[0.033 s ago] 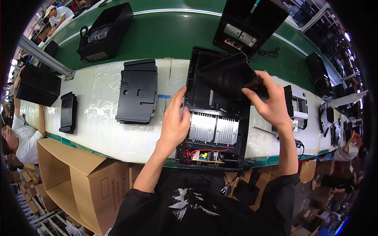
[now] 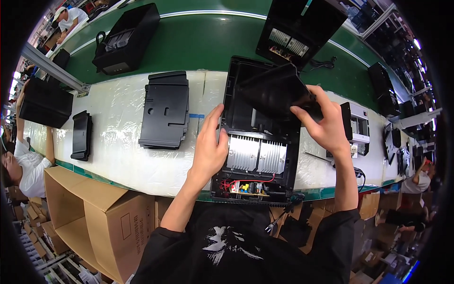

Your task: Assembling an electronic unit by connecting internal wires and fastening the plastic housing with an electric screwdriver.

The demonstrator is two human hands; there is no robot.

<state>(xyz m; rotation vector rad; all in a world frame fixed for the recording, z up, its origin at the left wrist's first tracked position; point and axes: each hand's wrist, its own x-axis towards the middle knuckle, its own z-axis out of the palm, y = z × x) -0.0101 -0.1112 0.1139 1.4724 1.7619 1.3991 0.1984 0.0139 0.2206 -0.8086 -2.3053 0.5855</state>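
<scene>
In front of me lies a long black plastic housing (image 2: 294, 163) with its inside facing up. Silver finned heat sinks (image 2: 257, 155) fill its middle, and a small circuit board (image 2: 248, 188) with red wires sits at the near end. My left hand (image 2: 209, 146) grips the housing's left rim, thumb on the inner side. A black plastic panel (image 2: 274, 92) stands tilted over the far half of the housing. My right hand (image 2: 326, 124) pinches its right edge between thumb and fingers; some fingertips are hidden behind it. Whether the panel touches the housing floor cannot be seen.
Stacked black panels (image 2: 165, 111) lie left of the housing, a smaller black stack (image 2: 82, 136) farther left. Another open housing (image 2: 295, 38) stands beyond on the green belt (image 2: 208, 42). A cardboard box (image 2: 101, 213) is below the table's left edge. A co-worker (image 2: 30, 165) holds a black case.
</scene>
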